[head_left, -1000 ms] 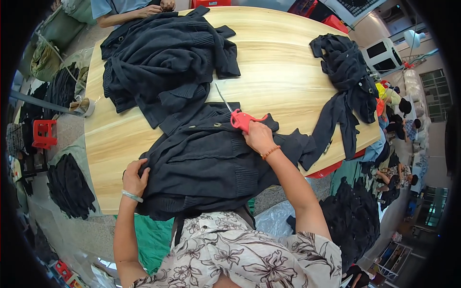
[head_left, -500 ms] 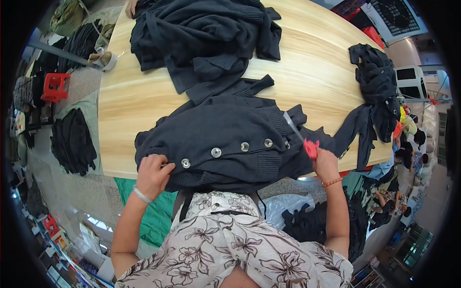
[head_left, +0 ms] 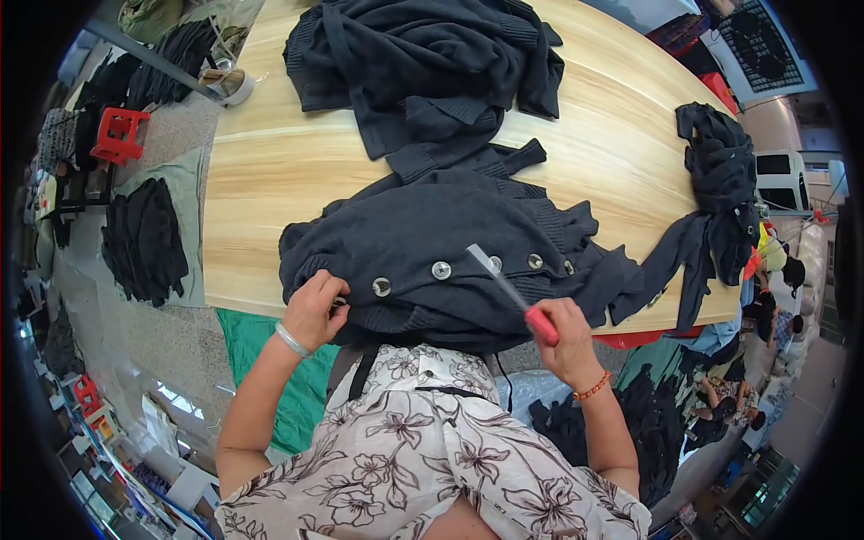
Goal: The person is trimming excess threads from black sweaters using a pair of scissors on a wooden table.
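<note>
One bare left hand [head_left: 312, 312] pinches the near edge of a black knitted garment with round, shiny buttons [head_left: 423, 220], spread in folds along the near side of a pale wood-grain tabletop [head_left: 247, 207]. The bare right hand [head_left: 570, 344] is clenched around a red-handled tool with a narrow metal blade [head_left: 508, 286], which points up-left over the buttoned front. Beyond lies a heap of black knitwear [head_left: 423, 54].

No readable text, label, number or sign in view. Nothing legible on the dark knit garment [head_left: 418, 216], its round buttons [head_left: 441, 270] or the red-handled tool [head_left: 541, 325]. Too small or blurred for reading: dark gridded panel [head_left: 759, 45] at upper right; cluttered goods [head_left: 187, 488] at lower left.
</note>
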Demonstrator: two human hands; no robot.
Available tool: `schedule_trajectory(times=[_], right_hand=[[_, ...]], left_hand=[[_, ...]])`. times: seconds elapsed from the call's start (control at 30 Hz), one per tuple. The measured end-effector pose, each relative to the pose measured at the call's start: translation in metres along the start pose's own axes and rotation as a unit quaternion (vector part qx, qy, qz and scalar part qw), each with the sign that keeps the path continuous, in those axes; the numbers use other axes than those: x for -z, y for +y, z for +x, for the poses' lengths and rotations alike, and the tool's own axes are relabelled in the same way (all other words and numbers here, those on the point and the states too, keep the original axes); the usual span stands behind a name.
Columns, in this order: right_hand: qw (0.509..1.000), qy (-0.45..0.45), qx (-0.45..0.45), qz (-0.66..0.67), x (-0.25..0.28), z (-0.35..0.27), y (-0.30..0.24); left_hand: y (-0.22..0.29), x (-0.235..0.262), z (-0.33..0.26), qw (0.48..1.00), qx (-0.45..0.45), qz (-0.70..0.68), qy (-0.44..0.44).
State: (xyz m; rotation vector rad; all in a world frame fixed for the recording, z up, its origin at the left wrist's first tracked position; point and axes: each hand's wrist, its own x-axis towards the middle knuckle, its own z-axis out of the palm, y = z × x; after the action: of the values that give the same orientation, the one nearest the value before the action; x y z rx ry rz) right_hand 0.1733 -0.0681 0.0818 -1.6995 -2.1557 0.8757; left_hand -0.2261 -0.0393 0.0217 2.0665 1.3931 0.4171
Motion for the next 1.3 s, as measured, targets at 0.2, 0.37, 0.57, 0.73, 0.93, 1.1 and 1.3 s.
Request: schedule_trajectory(times=[0.2,0.37,0.57,0.73,0.93,1.1,1.3], right_hand=[[0.971,-0.236,0.036,0.004,-0.025,0.018,-0.045],[0.965,-0.248,0.082,0.026,-0.048,0.042,-0.072],[0.966,-0.251,0.044,0.053,-0.049,0.034,-0.081],[0.959,-0.254,0.032,0.125,-0.058,0.029,-0.085],[0.977,-0.178,-0.023,0.115,-0.042,0.005,-0.079],[0.987,-0.136,-0.06,0.064,-0.02,-0.01,-0.059],[0.977,-0.203,-0.062,-0.001,-0.017,-0.017,-0.05]], left_hand=[[-0.015,-0.001,0.003,0.959,0.118,-0.256,-0.002],[-0.028,-0.002,0.002,0.948,0.076,-0.31,0.0],[-0.039,-0.008,-0.005,0.87,0.104,-0.481,-0.007],[-0.035,-0.007,-0.004,0.895,0.122,-0.428,-0.026],[0.022,0.005,0.022,0.988,-0.079,-0.091,0.097],[0.036,-0.027,0.047,0.988,-0.005,-0.151,0.011],[0.027,-0.03,0.05,0.973,0.067,-0.213,-0.063]])
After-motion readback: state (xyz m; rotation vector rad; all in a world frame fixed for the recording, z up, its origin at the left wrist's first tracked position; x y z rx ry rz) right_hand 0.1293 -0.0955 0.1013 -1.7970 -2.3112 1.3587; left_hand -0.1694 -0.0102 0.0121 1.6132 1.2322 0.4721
